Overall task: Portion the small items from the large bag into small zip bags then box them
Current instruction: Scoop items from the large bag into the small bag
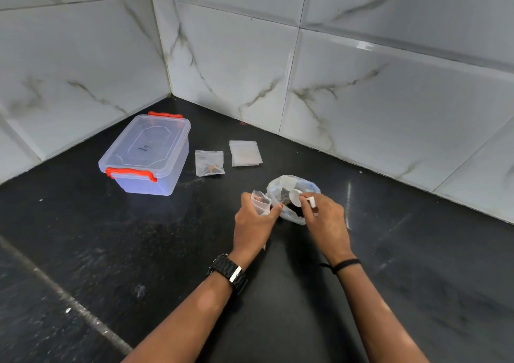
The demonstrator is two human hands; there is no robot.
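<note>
The large clear bag point(289, 188) lies open on the black counter, with dark small items inside. My left hand point(251, 222) grips a small empty zip bag point(261, 202) just left of the large bag's mouth. My right hand point(324, 219) pinches a small white scoop point(301, 197) whose bowl is over the large bag. A filled small zip bag point(209, 163) lies flat to the right of the clear plastic box point(146, 155). The box has red latches and its lid is on. A stack of empty zip bags point(244, 153) lies further right.
Marble-patterned tiled walls point(361, 84) meet in a corner behind the box. The black stone counter point(111, 251) stretches to the left and right of my arms. A pale seam point(69, 298) runs diagonally across the counter at lower left.
</note>
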